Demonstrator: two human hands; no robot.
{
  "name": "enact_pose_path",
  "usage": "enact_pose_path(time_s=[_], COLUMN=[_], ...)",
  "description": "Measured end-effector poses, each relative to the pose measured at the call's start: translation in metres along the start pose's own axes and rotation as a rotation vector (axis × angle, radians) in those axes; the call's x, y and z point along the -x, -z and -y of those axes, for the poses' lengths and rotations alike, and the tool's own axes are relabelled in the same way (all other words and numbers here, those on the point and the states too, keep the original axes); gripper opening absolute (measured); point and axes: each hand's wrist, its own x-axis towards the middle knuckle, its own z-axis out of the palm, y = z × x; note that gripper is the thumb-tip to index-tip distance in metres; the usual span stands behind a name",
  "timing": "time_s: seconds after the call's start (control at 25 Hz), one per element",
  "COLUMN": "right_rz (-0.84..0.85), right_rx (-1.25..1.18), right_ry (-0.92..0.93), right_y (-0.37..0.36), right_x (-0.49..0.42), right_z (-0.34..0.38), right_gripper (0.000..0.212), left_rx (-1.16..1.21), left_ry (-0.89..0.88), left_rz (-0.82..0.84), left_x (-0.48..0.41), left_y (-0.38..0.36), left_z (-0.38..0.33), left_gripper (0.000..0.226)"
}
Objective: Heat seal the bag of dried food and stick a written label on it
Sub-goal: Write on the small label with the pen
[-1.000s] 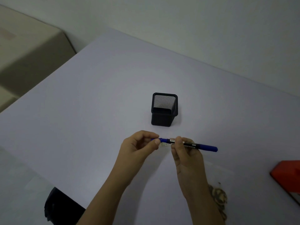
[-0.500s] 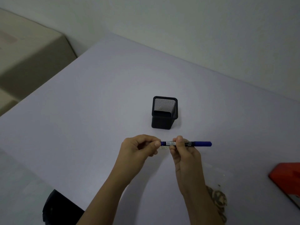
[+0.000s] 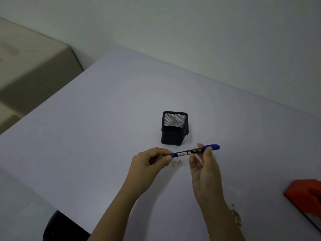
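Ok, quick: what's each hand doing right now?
Left hand: pinching one end of the pen.
Right hand: holding the pen by its barrel, nearer the other end.

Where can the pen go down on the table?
Bare table lies left of the black mesh cup, and behind it up to the wall. Also between the cup and the red sealer. Crowded: the near middle, where the label and food bag lie.

Two hands, one marker, one mesh cup, one label, one bag, one red sealer
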Motion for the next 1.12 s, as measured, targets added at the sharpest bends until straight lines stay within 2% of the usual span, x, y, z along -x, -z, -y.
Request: enact_pose_path(time_s=[0.08,0.2,0.32,0.44,0.52,0.6,0.68,0.84,1.04,1.12], right_rz=[-0.026,0.020,0.109,0.212,0.315,0.414,0.411,0.284,0.174,0.156], right_rx=[0.029,0.209,0.570,0.986,1.275,1.448,1.482,1.525,1.608,1.547], right_ry=[0.080,0.276,0.566,0.767,0.760,0.670,0.667,0.806,0.948,0.955], right_y=[0.000,-0.008,-0.029,-0.051,-0.059,-0.062,-0.064,-0.064,-0.057,-0.053], right_x=[-0.011,-0.035,-0.057,-0.074,-0.083,-0.088,-0.090,-0.098,-0.104,-0.105], right_z=[0.015,0.037,0.048,0.045,0.036,0.027,0.024,0.026,0.029,0.032], right_gripper=[0.023,0.025,0.016,0.012,0.020,0.026,0.030,0.029,0.043,0.048], left_rx=[-0.035,-0.048,-0.276,-0.424,-0.427,-0.427,-0.437,-0.448,-0.473,-0.494], left_ry=[-0.043,-0.046,-0.040,-0.115,-0.177,-0.205,-0.234,-0.240,-0.241,-0.243], left_rz=[-0.012,-0.060,0.133,0.251,0.237,0.224,0.221,0.220,0.213,0.237], left_x=[-0.012,-0.052,-0.095,-0.115,-0.119,-0.119,-0.120,-0.124,-0.122,-0.118], left_y=[0.006,0.019,0.018,0.012,0.010,0.010,0.010,0.012,0.011,0.015], left_z=[-0.002,0.000,0.004,0.007,0.012,0.017,0.020,0.018,0.014,0.011], left_gripper=[0.036,0.087,0.113,0.107,0.096,0.092,0.090,0.090,0.092,0.100])
